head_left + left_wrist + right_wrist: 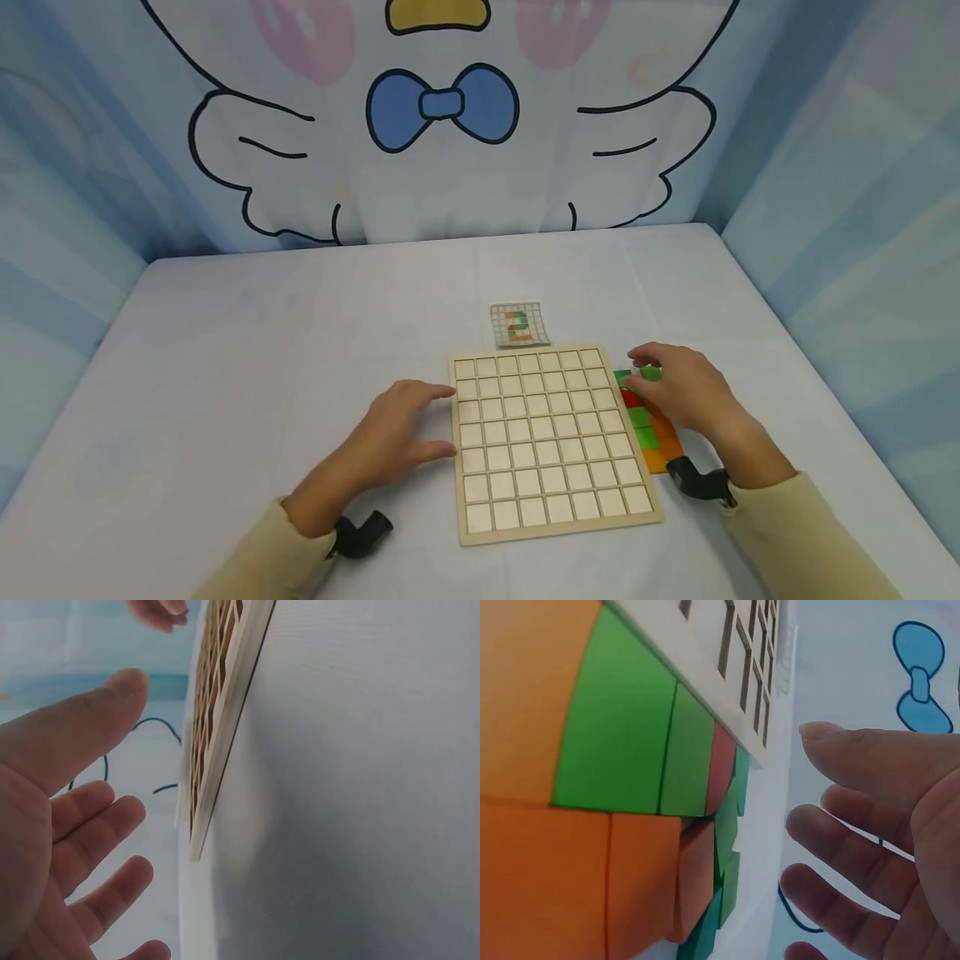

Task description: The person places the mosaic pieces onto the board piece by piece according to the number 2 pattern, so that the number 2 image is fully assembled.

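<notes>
A square wooden grid board (562, 528) with pale cells lies on the table. My left hand (393, 433) is at its left side, thumb and forefinger spread apart near the frame's edge; nothing is in its grasp. Beside the board's right edge lie coloured square tiles: orange tiles (666, 435), green tiles (644, 437) and a red tile (632, 399). Over the far end of these tiles hovers my right hand (686, 387), its fingers loosely bent. The right wrist view shows no tile between the right thumb and fingers (840, 836).
A small pattern card (519, 324), printed with a grid and a coloured figure like a 2, lies just beyond the board. White cloth covers the table (262, 375). A curtain (450, 192) with a cartoon drawing hangs behind it, with blue curtains at both sides.
</notes>
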`<state>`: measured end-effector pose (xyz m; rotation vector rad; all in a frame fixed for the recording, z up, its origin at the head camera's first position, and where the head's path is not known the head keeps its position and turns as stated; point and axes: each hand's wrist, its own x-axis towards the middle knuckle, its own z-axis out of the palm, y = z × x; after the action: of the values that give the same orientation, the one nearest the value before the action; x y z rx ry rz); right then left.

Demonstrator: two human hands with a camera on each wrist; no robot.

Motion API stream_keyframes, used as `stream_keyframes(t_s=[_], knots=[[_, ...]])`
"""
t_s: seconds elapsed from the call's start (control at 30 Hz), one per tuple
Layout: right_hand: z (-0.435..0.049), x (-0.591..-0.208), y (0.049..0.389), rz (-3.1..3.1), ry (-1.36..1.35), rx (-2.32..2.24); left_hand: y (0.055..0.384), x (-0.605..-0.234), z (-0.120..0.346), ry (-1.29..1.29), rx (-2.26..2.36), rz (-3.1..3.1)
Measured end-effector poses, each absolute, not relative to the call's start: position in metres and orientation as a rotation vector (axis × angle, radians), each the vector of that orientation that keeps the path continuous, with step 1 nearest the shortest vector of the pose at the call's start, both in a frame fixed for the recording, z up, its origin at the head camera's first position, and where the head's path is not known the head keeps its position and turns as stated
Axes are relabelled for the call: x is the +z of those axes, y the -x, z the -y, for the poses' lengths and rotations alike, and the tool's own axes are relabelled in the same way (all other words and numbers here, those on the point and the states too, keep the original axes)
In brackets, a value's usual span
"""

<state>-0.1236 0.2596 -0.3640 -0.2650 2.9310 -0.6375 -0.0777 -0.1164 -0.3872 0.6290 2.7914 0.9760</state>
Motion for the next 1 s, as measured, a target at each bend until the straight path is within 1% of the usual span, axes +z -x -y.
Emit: stream_keyframes(t_s=[0.3,0.8,1.0], knots=[[-0.259,-0.374,0.129,-2.941,0.287,-0.608,0.081,-0.396,0.106,-0.673,0.94,-2.775],[-0.257,-0.378,0.136,-2.934,0.316,-0.6,0.079,-0.399,0.102,-0.596,0.891,-2.754],[-0.256,-0.377,0.134,-2.962,0.294,-0.581,0.079,-0.399,0.102,-0.582,0.877,-2.754]])
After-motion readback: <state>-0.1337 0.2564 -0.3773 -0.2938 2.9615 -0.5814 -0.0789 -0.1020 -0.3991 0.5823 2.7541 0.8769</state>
